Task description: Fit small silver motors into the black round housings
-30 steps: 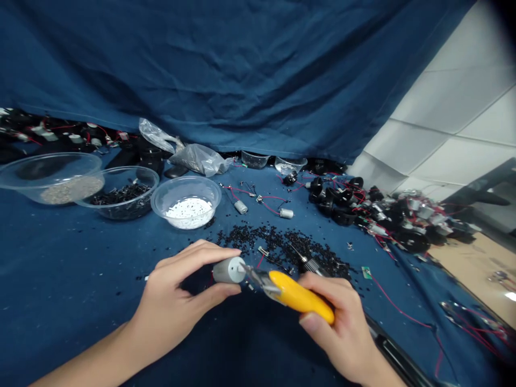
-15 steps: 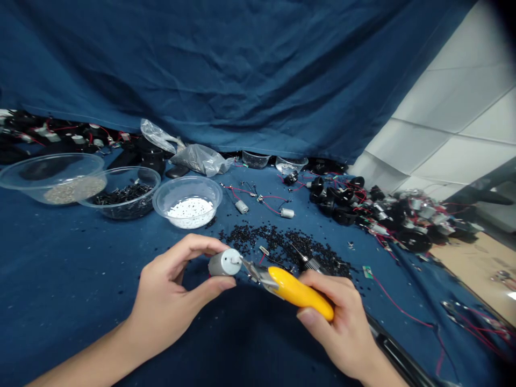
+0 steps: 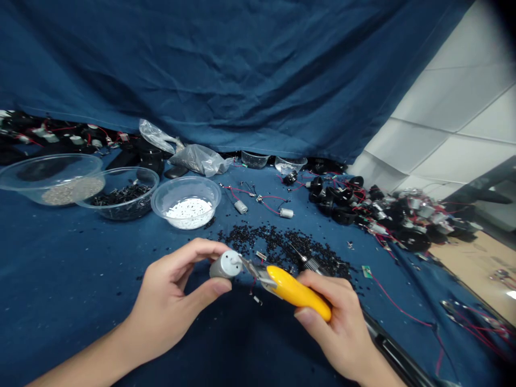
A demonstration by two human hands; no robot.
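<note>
Between the thumb and fingers of my left hand (image 3: 169,298) is a small grey cylindrical motor (image 3: 226,265), its end face with a central boss turned up and toward the right. My right hand (image 3: 338,317) is closed round the yellow handle of a utility knife (image 3: 296,290). The knife's metal tip reaches the motor's end face beside the boss; I cannot tell whether it presses in. Just below the tip hangs a thin wire with a small metal-looking part (image 3: 257,300).
Clear bowls at left hold pale grains (image 3: 72,191), black pieces (image 3: 124,194) and white pieces (image 3: 189,212). Small black parts (image 3: 278,242) lie scattered beyond my hands, with a screwdriver (image 3: 312,263) among them. Wired motors and black housings (image 3: 379,209) are heaped at right.
The motor is tilted slightly more upward, showing more of its end face. My right hand and the knife have shifted a little left. The dangling small part now shows below the tip.
</note>
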